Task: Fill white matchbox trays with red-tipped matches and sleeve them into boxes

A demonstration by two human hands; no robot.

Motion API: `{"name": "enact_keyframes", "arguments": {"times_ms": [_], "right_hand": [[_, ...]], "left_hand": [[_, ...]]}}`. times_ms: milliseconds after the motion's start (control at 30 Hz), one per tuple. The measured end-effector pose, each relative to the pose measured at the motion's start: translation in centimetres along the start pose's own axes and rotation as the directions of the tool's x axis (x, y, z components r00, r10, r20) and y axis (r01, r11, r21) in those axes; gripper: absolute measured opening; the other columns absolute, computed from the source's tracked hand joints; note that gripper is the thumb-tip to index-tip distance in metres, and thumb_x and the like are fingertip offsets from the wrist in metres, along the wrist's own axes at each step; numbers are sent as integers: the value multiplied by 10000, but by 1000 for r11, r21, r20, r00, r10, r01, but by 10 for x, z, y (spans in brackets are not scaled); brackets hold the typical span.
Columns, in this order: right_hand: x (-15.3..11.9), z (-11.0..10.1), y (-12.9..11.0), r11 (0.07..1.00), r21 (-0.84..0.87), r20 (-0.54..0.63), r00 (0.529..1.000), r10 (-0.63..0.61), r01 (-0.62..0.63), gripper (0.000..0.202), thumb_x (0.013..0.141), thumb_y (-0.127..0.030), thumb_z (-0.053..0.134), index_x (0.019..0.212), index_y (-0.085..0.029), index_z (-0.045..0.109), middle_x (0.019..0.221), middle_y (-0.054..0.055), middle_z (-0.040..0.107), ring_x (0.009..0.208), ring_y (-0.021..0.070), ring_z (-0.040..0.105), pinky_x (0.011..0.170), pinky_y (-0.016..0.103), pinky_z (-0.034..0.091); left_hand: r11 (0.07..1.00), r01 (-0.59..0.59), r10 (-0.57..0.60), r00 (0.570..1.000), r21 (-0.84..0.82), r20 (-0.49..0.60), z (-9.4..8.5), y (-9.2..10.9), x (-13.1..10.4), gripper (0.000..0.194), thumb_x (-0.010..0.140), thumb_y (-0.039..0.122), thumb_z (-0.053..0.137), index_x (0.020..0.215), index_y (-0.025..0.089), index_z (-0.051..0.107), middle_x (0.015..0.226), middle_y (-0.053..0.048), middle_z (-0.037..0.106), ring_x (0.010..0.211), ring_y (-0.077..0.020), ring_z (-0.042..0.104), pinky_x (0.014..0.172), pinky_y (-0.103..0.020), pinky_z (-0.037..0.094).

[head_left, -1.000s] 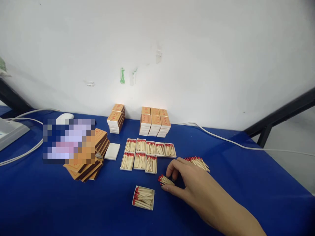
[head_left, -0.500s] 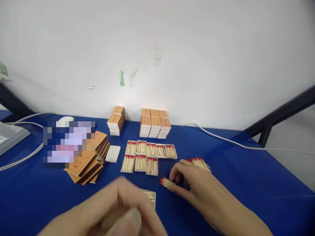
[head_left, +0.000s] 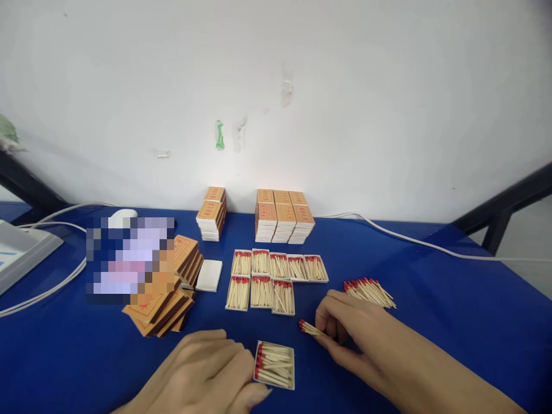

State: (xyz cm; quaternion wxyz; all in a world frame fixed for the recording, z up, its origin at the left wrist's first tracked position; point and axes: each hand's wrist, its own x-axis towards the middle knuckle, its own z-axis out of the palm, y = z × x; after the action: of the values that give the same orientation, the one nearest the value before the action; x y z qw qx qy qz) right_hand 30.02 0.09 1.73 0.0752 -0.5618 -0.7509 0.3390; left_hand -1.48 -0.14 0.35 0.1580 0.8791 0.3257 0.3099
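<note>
Beside the left edge of a small white matchbox tray (head_left: pixel 275 364), my left hand (head_left: pixel 211 371) is closed with curled fingers. Its thumb lies by the tray's lower left corner; anything inside the fingers is hidden. The tray holds matches lying sideways, red heads to the left. My right hand (head_left: pixel 353 328) pinches a few matches (head_left: pixel 309 328) between thumb and fingers, heads pointing left, low over the table. Just behind that hand is a loose pile of matches (head_left: pixel 370 291). Several filled matchbox trays (head_left: pixel 261 291) stand in two rows further back.
Closed matchboxes (head_left: pixel 284 214) are stacked by the wall, with a smaller stack (head_left: pixel 211 214) to their left. Fanned orange matchbox sleeves (head_left: pixel 164 302) lie at left near a white tray (head_left: pixel 209 275) and a pixelated area. A white cable (head_left: pixel 401 244) crosses the blue table (head_left: pixel 431 299).
My left hand has come down and left, uncovering the filled tray. My right hand holds fewer matches than before. The view has shifted slightly, moving the scene to the right.
</note>
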Motion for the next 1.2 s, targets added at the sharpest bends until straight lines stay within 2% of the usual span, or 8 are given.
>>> {"name": "enact_keyframes", "arguments": {"times_ms": [133, 400, 667, 700, 800, 900, 1033, 1200], "right_hand": [[2, 4, 6, 999, -42, -37, 999, 7, -9, 299, 1218, -496, 568, 1033, -309, 709, 1097, 5, 795, 911, 214, 749, 823, 379, 580], [4, 5, 6, 988, -146, -88, 994, -69, 56, 169, 1138, -263, 624, 996, -298, 711, 1067, 22, 797, 888, 225, 755, 807, 379, 572], [2, -2, 2, 985, -160, -57, 995, -80, 70, 193, 1164, -279, 574, 1012, -294, 692, 1075, 33, 786, 919, 244, 749, 835, 406, 570], [0, -4, 2, 986, -155, -49, 997, -61, 53, 196, 1176, -300, 572, 1018, -298, 688, 1081, 25, 783, 924, 238, 747, 843, 404, 571], [-2, -7, -1, 988, -146, -47, 997, -60, 52, 172, 1192, -357, 602, 1056, -317, 699, 1094, -1, 777, 935, 217, 736, 850, 378, 577], [0, -4, -11, 986, -126, -51, 992, -118, 111, 127, 1164, -323, 669, 1049, -315, 722, 1054, -16, 771, 890, 188, 727, 803, 332, 575], [4, 9, -29, 957, -95, -66, 958, -280, 273, 248, 1003, -15, 696, 1003, -262, 719, 995, -24, 753, 817, 138, 729, 723, 258, 557], [8, 27, -38, 888, -179, -163, 877, -452, 425, 315, 907, 91, 681, 977, -214, 717, 978, 4, 745, 815, 146, 738, 694, 246, 564]], "left_hand": [[995, -54, 47, 996, 88, 77, 9, -4, -1, 404, 1272, 204, 271, 927, 273, 470, 725, 52, 646, 530, -146, 637, 536, -291, 526], [991, -73, 69, 997, 110, 41, 4, -14, 4, 517, 1311, 298, 327, 814, 248, 463, 702, 36, 583, 539, -145, 574, 547, -323, 409], [980, 183, -180, 983, -81, 42, 2, -10, 0, 43, 1199, 284, 620, 1157, 280, 622, 995, 34, 715, 802, -156, 733, 739, -258, 585], [976, 202, -200, 979, -80, 37, 2, -10, -1, 74, 1160, 304, 683, 1209, 292, 628, 1018, 36, 723, 809, -159, 740, 745, -257, 601], [963, 259, -253, 964, -71, 80, 2, -11, -7, 521, 964, 364, 914, 1388, 337, 612, 1090, 35, 739, 846, -178, 769, 744, -258, 644], [950, 303, -290, 947, -81, 134, 4, -13, -11, 813, 806, 299, 999, 1497, 382, 577, 1040, 54, 728, 845, -198, 774, 715, -258, 642], [935, 324, -304, 941, -142, 147, 10, -11, -9, 716, 832, 165, 857, 1454, 404, 594, 1010, 80, 706, 732, -149, 686, 679, -239, 578], [921, 312, -284, 948, -235, 146, 20, -10, -6, 514, 851, 137, 791, 1287, 363, 640, 846, 106, 590, 645, -130, 567, 605, -233, 454]]}}
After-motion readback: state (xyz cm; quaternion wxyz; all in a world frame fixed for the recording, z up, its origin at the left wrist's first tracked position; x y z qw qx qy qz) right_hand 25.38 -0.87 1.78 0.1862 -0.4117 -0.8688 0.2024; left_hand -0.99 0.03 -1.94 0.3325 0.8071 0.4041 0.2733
